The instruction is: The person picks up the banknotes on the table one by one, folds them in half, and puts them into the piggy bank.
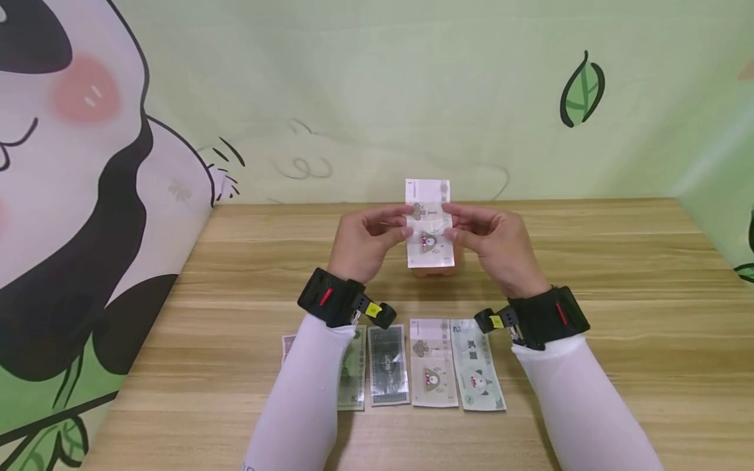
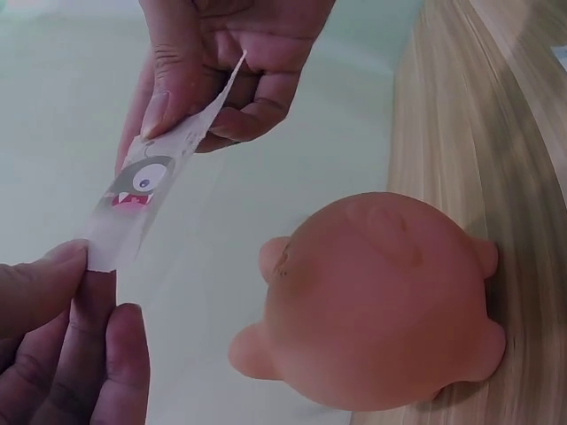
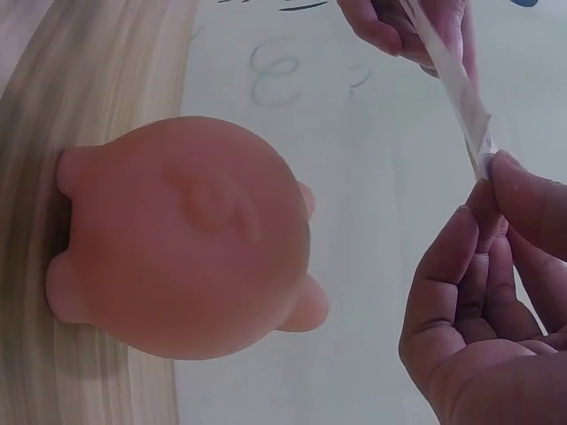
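My left hand (image 1: 396, 227) and right hand (image 1: 458, 226) hold a pale toy banknote (image 1: 429, 222) upright between them, each pinching one long edge. The note carries a cartoon face. Below and behind it stands a pink, round piggy bank (image 1: 432, 270), mostly hidden in the head view. In the left wrist view my left hand (image 2: 75, 292) pinches the note (image 2: 146, 190) at the bottom left, the right hand (image 2: 226, 80) grips it at the top, and the piggy bank (image 2: 381, 301) sits on the table. In the right wrist view the right hand (image 3: 492, 204) pinches the note (image 3: 456, 84) beside the piggy bank (image 3: 186, 239).
Several toy banknotes lie in a row near the front of the wooden table (image 1: 589, 294): a green one (image 1: 355, 373), a dark one (image 1: 388, 364), a pale one (image 1: 432, 373) and a light green one (image 1: 477, 373). A wall with cartoon drawings rises behind the table.
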A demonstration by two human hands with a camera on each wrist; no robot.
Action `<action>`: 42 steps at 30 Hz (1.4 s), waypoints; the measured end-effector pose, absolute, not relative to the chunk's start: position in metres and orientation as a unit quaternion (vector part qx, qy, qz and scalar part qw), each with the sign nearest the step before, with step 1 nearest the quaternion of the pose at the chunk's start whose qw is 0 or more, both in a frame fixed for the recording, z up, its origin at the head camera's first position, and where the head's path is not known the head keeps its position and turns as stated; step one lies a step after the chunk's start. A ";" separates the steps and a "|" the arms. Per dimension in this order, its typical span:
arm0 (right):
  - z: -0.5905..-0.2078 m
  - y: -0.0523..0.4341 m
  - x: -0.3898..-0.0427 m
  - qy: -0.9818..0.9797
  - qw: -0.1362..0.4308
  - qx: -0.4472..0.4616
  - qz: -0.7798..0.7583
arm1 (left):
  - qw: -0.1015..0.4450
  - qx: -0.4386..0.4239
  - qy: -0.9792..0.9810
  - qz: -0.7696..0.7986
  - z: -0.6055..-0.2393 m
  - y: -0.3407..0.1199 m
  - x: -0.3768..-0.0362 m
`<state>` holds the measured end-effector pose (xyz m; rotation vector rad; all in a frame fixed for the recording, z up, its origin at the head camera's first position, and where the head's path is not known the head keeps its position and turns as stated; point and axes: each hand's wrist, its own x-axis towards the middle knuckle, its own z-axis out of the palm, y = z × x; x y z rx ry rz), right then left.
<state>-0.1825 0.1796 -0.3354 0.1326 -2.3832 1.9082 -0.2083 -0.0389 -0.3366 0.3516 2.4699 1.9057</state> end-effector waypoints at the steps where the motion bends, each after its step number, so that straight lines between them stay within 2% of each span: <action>1: -0.335 0.180 -0.183 -0.780 0.044 0.043 0.623 | 0.000 0.113 0.786 0.607 -0.337 -0.039 -0.208; 17: -0.334 0.176 -0.182 -0.786 0.059 0.028 0.615 | -0.012 0.117 0.781 0.614 -0.336 -0.037 -0.208; 32: -0.333 0.173 -0.178 -0.822 0.096 0.039 0.561 | -0.077 0.149 0.805 0.569 -0.335 -0.034 -0.208; 36: -0.331 0.173 -0.177 -0.826 0.097 0.046 0.553 | -0.063 0.147 0.815 0.556 -0.334 -0.033 -0.207; 42: -0.327 0.172 -0.176 -0.811 0.070 0.030 0.580 | -0.023 0.137 0.812 0.567 -0.332 -0.032 -0.205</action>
